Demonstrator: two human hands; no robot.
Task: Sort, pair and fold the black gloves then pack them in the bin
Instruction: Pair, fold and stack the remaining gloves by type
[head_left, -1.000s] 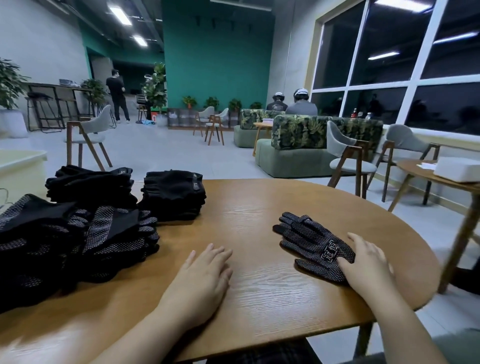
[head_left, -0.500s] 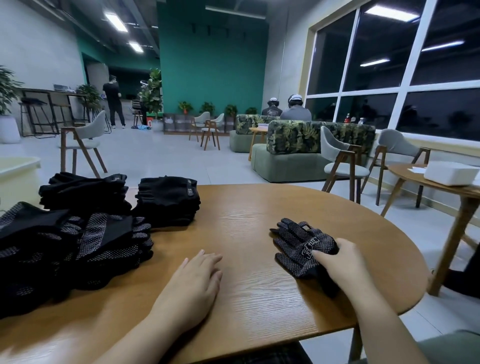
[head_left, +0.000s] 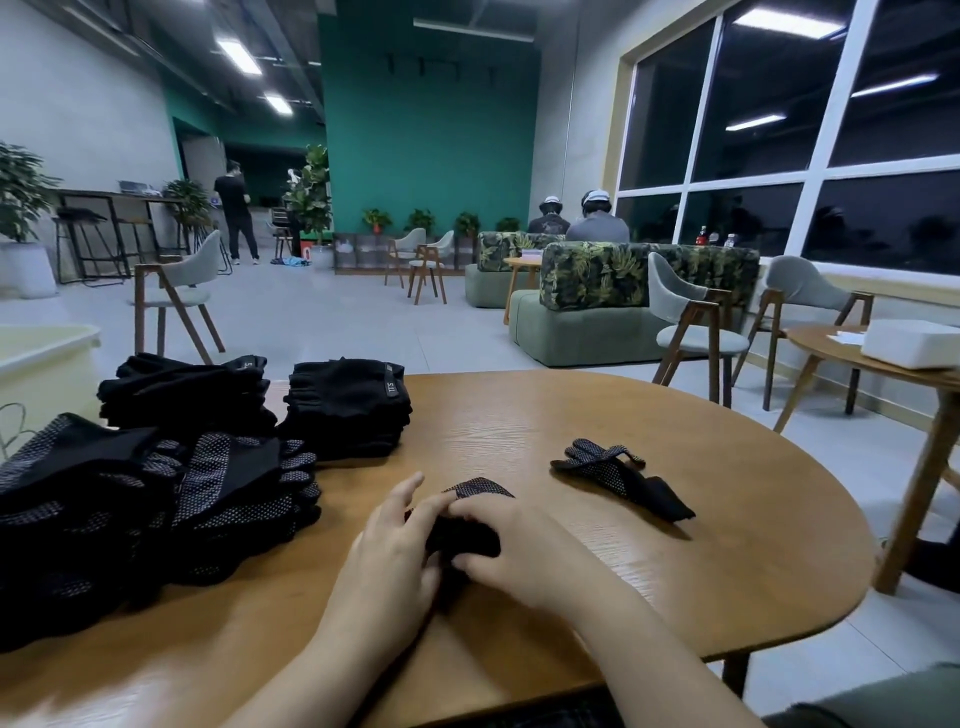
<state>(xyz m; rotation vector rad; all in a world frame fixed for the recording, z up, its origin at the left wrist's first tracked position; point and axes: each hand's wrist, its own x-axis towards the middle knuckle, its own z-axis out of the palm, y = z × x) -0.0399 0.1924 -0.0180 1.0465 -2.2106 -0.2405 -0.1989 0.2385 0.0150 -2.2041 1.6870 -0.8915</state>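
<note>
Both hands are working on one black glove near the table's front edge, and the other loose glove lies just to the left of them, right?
Not quite. The head view shows the loose glove lying to the right of the hands, not the left. The left hand and right hand do hold one black glove.

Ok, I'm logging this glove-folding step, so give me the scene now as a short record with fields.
surface: round wooden table
left hand: left hand holds the glove in work
right hand: right hand has its grip on the same glove
loose glove: dotted glove lies flat and apart, to the right of the hands
stacks: folded black stacks at far left; dotted glove pile nearer
bin: pale bin at the left edge, beyond the table
</note>
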